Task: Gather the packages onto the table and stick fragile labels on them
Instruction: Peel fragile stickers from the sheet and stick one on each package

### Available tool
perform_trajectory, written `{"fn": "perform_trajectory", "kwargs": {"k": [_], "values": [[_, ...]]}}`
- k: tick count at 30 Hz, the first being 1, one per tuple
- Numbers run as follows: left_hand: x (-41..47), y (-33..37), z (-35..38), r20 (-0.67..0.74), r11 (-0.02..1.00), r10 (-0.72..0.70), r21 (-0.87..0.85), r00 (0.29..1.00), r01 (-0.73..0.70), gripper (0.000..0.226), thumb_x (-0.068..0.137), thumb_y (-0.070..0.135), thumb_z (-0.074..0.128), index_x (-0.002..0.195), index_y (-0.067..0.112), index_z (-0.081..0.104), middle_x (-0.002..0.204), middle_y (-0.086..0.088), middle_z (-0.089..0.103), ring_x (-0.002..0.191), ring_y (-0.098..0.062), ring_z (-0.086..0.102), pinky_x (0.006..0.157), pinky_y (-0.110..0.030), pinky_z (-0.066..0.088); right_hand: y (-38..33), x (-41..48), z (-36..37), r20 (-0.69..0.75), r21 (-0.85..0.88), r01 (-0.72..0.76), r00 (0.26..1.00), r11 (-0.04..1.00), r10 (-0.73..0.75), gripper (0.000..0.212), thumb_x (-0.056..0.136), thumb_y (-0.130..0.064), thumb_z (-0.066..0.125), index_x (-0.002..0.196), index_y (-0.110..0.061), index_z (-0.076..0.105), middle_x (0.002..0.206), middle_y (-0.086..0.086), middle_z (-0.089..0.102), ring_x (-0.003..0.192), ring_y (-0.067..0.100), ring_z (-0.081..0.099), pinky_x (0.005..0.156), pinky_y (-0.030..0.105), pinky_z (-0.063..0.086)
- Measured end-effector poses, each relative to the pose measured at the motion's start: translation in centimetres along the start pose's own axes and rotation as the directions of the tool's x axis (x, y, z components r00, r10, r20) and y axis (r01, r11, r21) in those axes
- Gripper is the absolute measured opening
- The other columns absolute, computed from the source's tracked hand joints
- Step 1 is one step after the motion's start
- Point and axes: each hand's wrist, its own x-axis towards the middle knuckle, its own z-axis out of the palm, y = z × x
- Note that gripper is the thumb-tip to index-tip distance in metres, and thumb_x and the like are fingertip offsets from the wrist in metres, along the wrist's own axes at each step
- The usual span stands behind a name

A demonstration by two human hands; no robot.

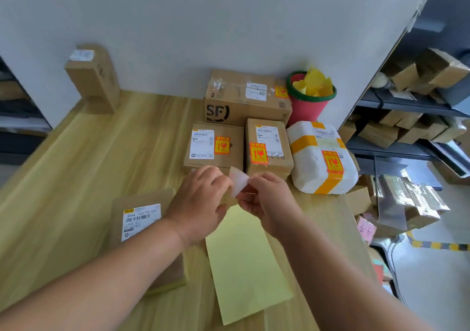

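Clock ref: read from the two hands at mid-frame.
Left hand (201,198): fingers curled, thumb and fingertips pinching the left edge of the pale sticker (239,182).
Right hand (264,198): also pinching the pale sticker, on its right edge; both hands are held above the table (76,168).
Pale sticker: between the two hands, curled, whitish side up; print not visible.
Yellow backing sheet (244,259): flat on the table at 6 o'clock, partly under the hands.
Flat brown package (137,219): 8 o'clock, lying under the left forearm, white shipping label up, no fragile label seen on it.
Small box (213,145): 12 o'clock, fragile label on top.
Second box (268,147): 1 o'clock, just beside the small box, fragile label on top.
White bag parcel (320,157): 2 o'clock, orange tape, fragile label on top.
SF box (244,96): 12 o'clock behind the two small ones, against the wall, fragile label near its right corner.
Tall box (94,76): 10 o'clock, upright at the wall, well apart from the rest.
Red bucket (310,96): 1 o'clock, far back, green rim, yellow paper scraps inside.
Shelves (407,117): 3 o'clock, off the table, stacked with more cartons.
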Motion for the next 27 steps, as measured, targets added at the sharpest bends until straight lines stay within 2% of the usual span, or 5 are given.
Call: {"fn": "perform_trajectory", "kwargs": {"k": [6, 11, 14, 18, 27], "values": [[-1.3, -4.1, -2.4, -0.136, 0.999, 0.033, 0.005, 0.99, -0.032, 0.019, 0.079, 0.023, 0.048, 0.075, 0.013, 0.063, 0.08, -0.003, 0.058, 0.085, -0.027, 0.058, 0.079, -0.034, 0.039, 0.2, -0.2, 5.1, 0.073, 0.128, -0.073, 0.995, 0.989, 0.064, 0.01, 0.094, -0.004, 0.044, 0.093, -0.005, 0.054, 0.067, 0.008, 0.058, 0.06, 0.02, 0.062, 0.057, 0.029, 0.051], [-2.3, -7.0, -4.0, -0.201, 0.967, -0.22, -0.174, 0.955, 0.187, 0.007, 0.077, 0.009, 0.065, 0.073, 0.014, 0.063, 0.079, 0.0, 0.058, 0.081, -0.022, 0.052, 0.07, -0.028, 0.04, 0.6, -0.3, 7.8, 0.159, 0.253, -0.23, 0.968, 0.94, 0.194, 0.008, 0.094, -0.01, 0.048, 0.089, -0.01, 0.055, 0.066, 0.003, 0.06, 0.057, 0.014, 0.06, 0.054, 0.023, 0.049], [-2.4, -8.6, -5.3, -0.03, 0.727, -0.563, -0.492, 0.826, 0.478, 0.012, 0.081, 0.009, 0.065, 0.072, 0.016, 0.061, 0.075, 0.003, 0.056, 0.072, -0.014, 0.048, 0.063, -0.024, 0.031, 1.0, -0.3, 8.7, 0.092, 0.284, -0.182, 0.982, 0.941, 0.162, 0.012, 0.095, -0.016, 0.05, 0.086, -0.012, 0.055, 0.07, 0.003, 0.058, 0.061, 0.015, 0.057, 0.058, 0.025, 0.046], [-3.0, -10.9, -6.8, 0.404, 0.221, -0.632, -0.724, 0.661, 0.654, 0.015, 0.086, 0.01, 0.064, 0.072, 0.015, 0.06, 0.073, -0.005, 0.061, 0.069, -0.018, 0.052, 0.068, -0.029, 0.04, 2.0, -0.5, 10.4, -0.056, -0.247, 0.128, 0.988, 0.961, -0.146, 0.005, 0.09, -0.013, 0.061, 0.086, -0.011, 0.063, 0.077, 0.004, 0.059, 0.069, 0.016, 0.053, 0.062, 0.026, 0.043], [-4.1, -12.7, -8.2, 0.556, 0.162, -0.535, -0.671, 0.636, 0.723, 0.008, 0.086, 0.01, 0.064, 0.079, 0.014, 0.061, 0.075, -0.004, 0.067, 0.075, -0.017, 0.062, 0.078, -0.033, 0.045, 3.0, -0.6, 13.8, 0.061, -0.388, 0.211, 0.977, 0.897, -0.203, 0.012, 0.089, -0.013, 0.064, 0.077, -0.011, 0.065, 0.071, 0.002, 0.064, 0.064, 0.013, 0.05, 0.066, 0.03, 0.042]]}}
